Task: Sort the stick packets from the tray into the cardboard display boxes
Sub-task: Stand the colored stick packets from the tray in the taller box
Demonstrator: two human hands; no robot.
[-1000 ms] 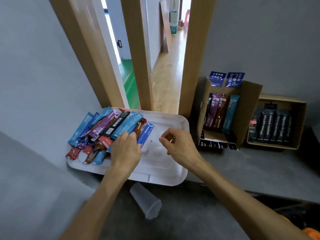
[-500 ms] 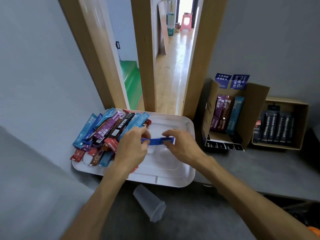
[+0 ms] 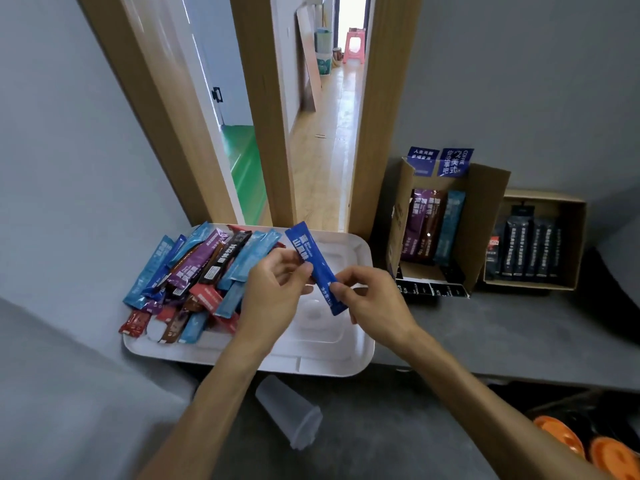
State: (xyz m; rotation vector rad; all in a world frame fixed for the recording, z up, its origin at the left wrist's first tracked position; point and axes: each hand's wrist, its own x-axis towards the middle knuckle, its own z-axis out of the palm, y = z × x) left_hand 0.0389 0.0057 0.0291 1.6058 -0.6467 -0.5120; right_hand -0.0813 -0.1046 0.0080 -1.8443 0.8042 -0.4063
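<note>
I am holding a dark blue stick packet (image 3: 313,263) with both hands: my left hand (image 3: 273,296) is pinching its middle between thumb and fingers, and my right hand (image 3: 370,299) is nipping its lower end. The packet is tilting, top toward eleven o'clock, above the white tray (image 3: 332,358). A heap of mixed stick packets (image 3: 201,268) in blue, purple, black and red is lying in the tray's nine o'clock half. At three o'clock from the tray an open cardboard display box (image 3: 485,216) is standing on the grey tabletop (image 3: 502,334), holding purple, brown and teal packets upright. Just beside it, further toward three o'clock, a second cardboard box (image 3: 576,237) is holding a row of black packets. A translucent cup (image 3: 291,414) is lying on its side at six o'clock from the tray.
</note>
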